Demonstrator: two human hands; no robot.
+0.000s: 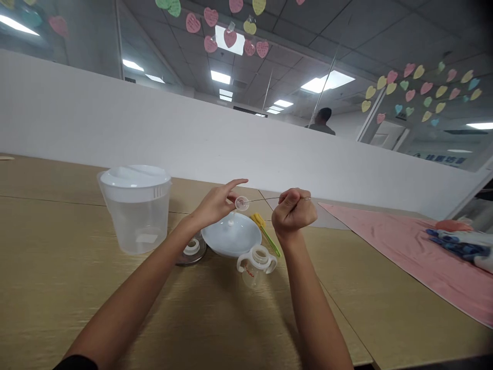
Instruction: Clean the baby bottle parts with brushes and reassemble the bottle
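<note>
White wall [173, 128] stands behind a tan table [69, 288], with heart-shaped notes [211, 17] on the glass above. Over the table, a small clear round piece [242, 203] is pinched in the fingers of the left hand [216, 205], the index finger extended. The right hand [295, 211] is closed in a fist around a thin wire-like tool [265, 199], whose far end reaches the clear piece; whether it passes inside, I cannot tell. Below sits a pale bowl [234, 237], with a two-handled bottle [253, 272] upright in front and a yellow-and-green brush [271, 241] just beside it. Left of the bowl, a white ring [191, 247] lies on a dark round plate [188, 263], near a translucent pitcher [134, 221]. Pink cloth [389, 246] covers the table's right side.
</note>
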